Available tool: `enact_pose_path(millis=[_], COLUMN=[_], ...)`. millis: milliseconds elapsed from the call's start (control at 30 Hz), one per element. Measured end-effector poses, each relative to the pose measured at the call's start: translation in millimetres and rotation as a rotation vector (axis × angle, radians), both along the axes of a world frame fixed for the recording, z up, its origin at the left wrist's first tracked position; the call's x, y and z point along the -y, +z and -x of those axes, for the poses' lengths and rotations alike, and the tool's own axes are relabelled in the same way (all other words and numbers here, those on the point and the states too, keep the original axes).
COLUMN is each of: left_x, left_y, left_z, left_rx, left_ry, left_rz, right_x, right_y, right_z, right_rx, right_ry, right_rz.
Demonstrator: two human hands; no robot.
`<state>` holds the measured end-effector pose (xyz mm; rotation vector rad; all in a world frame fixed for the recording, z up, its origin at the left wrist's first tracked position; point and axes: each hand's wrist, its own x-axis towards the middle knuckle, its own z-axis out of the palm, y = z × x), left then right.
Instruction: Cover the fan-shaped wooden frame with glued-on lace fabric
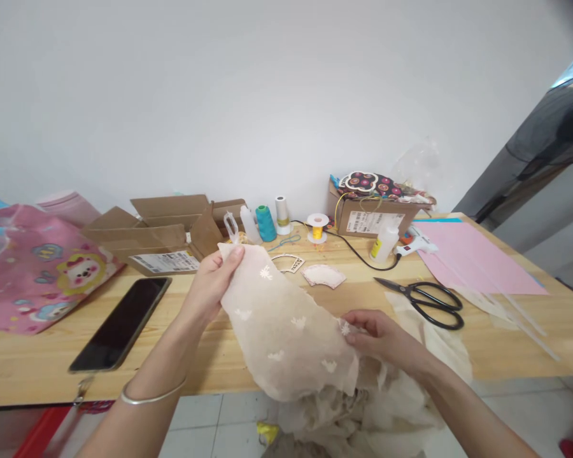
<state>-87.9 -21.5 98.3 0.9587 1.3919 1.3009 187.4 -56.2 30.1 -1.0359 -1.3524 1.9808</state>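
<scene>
A cream piece of fabric [286,331] with small white embroidered motifs is stretched between my two hands over the table's front edge. My left hand [214,277] pinches its upper left corner, thumb on top. At its right edge my right hand [375,334] grips the cloth between thumb and fingers. Just beyond the fabric lie a fan-shaped openwork frame [293,263] and a fan-shaped piece with a patterned border [323,275]. Black-handled scissors [427,298] rest to the right of my right hand. More crumpled cream cloth [363,420] hangs below the fabric.
On the wooden table [510,350] are a phone [121,324], an open cardboard box [157,235], a teal thread cone [265,224], a yellow ribbon spool [318,228], a glue bottle [384,242], a glue gun [417,242] and pink sheets [482,254]. A filled box [372,216] stands against the wall.
</scene>
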Motion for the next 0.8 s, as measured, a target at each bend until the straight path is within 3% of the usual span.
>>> enact_pose_path(millis=[200, 600, 800], left_x=[0.8, 3.0, 4.7], left_y=[3.6, 8.1, 7.0], left_z=[11.5, 52.0, 75.9], left_rx=[0.029, -0.051, -0.183], left_ry=[0.001, 0.206, 0.294], left_rz=[0.026, -0.067, -0.055], right_x=[-1.2, -9.3, -6.9], right_y=[4.6, 5.8, 4.5], right_z=[-13.9, -20.9, -35.1], right_rx=[0.127, 0.469, 0.463], right_ry=[-0.139, -0.166, -0.130], right_rz=[-0.048, -0.389, -0.280])
